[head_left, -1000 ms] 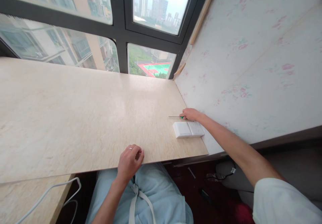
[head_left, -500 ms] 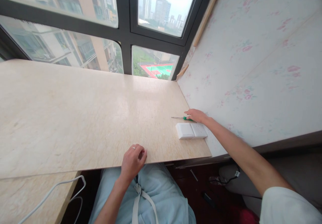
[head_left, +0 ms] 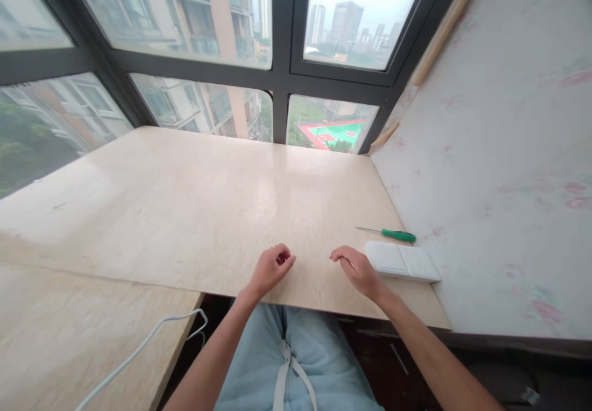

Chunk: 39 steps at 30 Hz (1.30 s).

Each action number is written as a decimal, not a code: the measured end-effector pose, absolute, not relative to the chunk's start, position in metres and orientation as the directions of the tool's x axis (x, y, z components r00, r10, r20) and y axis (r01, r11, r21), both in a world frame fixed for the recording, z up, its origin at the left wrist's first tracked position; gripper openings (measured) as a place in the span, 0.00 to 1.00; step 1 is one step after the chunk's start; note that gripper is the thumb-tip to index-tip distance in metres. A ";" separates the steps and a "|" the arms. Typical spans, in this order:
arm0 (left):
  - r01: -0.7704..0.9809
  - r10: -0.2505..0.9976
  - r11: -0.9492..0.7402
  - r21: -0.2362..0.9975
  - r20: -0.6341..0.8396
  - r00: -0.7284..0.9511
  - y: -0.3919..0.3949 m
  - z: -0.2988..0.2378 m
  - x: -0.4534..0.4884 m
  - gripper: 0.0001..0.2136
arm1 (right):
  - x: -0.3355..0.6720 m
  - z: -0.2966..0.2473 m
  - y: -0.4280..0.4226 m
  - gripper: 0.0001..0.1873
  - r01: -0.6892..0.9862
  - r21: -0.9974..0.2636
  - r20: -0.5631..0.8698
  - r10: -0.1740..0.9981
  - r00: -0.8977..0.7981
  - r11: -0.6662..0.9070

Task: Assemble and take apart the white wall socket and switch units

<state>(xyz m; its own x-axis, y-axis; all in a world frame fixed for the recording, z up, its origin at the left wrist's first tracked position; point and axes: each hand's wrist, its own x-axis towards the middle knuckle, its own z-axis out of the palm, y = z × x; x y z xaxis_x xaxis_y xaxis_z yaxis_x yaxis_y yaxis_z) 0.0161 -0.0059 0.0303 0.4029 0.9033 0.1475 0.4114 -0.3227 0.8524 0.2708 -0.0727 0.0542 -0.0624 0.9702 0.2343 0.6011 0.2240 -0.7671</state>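
My left hand hovers over the front part of the stone sill, its fingers loosely curled, a ring on one of them and nothing held. My right hand is just left of a white switch-and-socket pair, fingers bent and loosely apart, also holding nothing. The white switch plate and the white socket plate lie side by side near the wall; my right hand overlaps the switch's near left corner. Behind them rests a screwdriver with a green handle, its thin shaft pointing left.
The beige stone sill runs to dark-framed windows. A flowered papered wall bounds the right side. On a lower slab at front left lies a white cable. My lap is below the front edge.
My right hand has left the screwdriver and come back left and nearer me. The screwdriver now lies free behind the plates. My view has turned left.
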 end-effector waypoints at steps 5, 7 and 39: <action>0.441 0.948 -0.283 0.851 0.178 0.264 0.015 0.023 0.016 0.09 | 0.245 0.025 -0.062 0.11 0.516 -0.850 0.208 0.969 0.136 0.110; 0.436 0.960 -0.255 0.863 0.173 0.220 0.018 0.021 0.018 0.09 | 0.243 0.021 -0.056 0.10 0.469 -0.880 0.193 0.957 0.217 0.071; 0.419 0.971 -0.230 0.879 0.176 0.164 0.009 0.021 0.017 0.11 | 0.243 0.018 -0.057 0.10 0.408 -0.913 0.120 0.960 0.254 0.006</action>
